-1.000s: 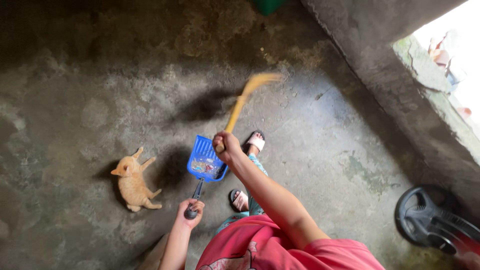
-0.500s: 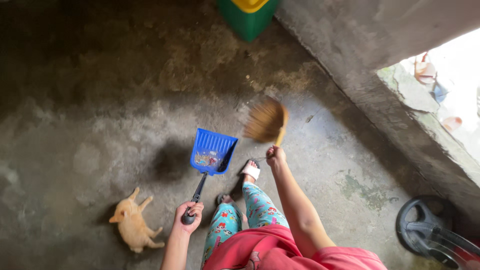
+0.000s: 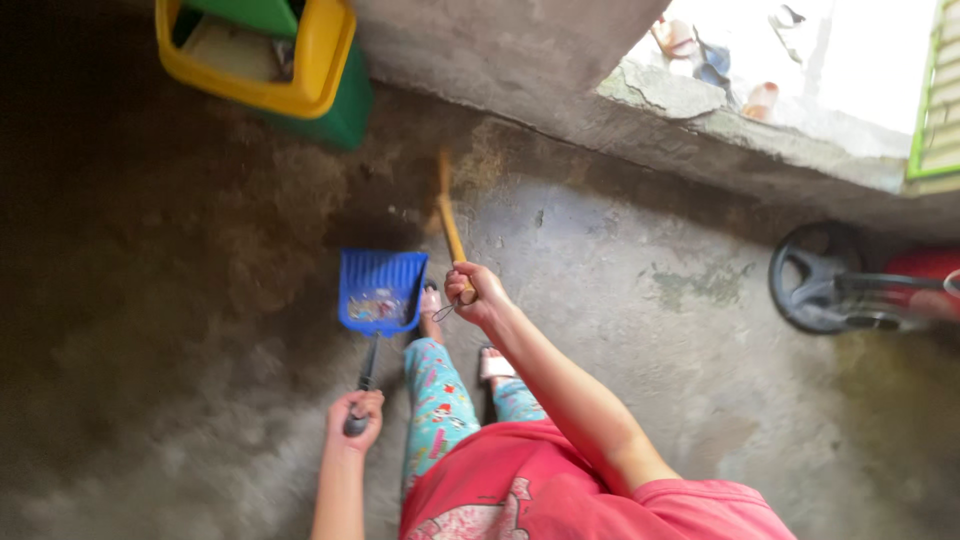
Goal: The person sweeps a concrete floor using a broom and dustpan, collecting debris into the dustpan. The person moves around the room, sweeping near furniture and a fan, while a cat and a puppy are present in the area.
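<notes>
My left hand [image 3: 355,417] grips the dark handle of a blue dustpan [image 3: 380,290], which holds some swept-up bits and hangs just above the concrete floor. My right hand [image 3: 472,292] is closed around the yellow handle of a small broom [image 3: 447,215]; its bristles point away from me toward the wall and are blurred. My legs in patterned trousers and my sandalled feet are below the dustpan.
A green bin with a yellow rim [image 3: 290,65] stands at the top left by the concrete wall [image 3: 520,60]. A black wheel of a red toy vehicle [image 3: 825,280] sits at the right. A bright opening with sandals lies beyond the ledge.
The view has shifted forward: the bin has come closer, and the small orange animal on the floor has left the picture. The broom has swung from sideways to pointing ahead.
</notes>
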